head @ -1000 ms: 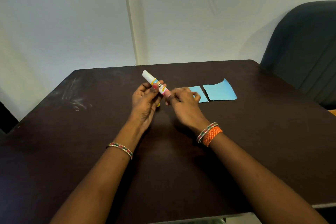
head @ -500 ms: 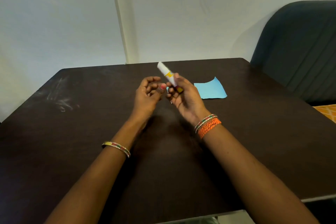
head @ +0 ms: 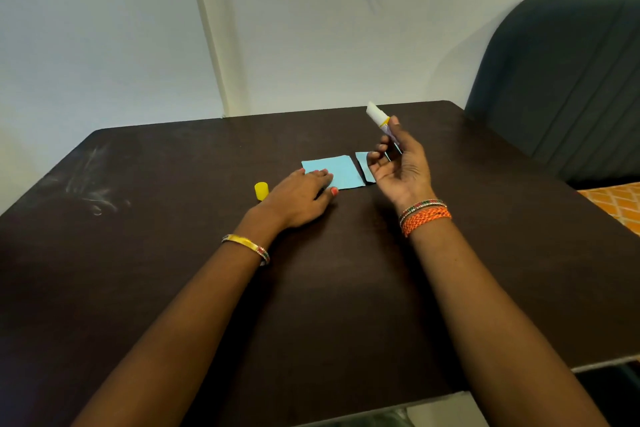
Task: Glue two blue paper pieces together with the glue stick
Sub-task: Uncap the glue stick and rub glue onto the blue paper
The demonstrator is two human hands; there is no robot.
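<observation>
- The dark brown counter (head: 173, 288) stretches out under my arms, with pale chalky scuff marks (head: 91, 184) at its far left.
- Behind the counter a plain pale wall (head: 86, 28) rises, and a cream vertical strip (head: 214, 28) runs down it to the counter's back edge.
- On my right stands a dark grey-green padded chair (head: 561, 80), its back ribbed with seams.
- Below it I see an orange patterned fabric (head: 616, 201) at the right edge.

Perhaps a home: dark table (head: 138, 288), upholstered chair (head: 561, 80).
</observation>
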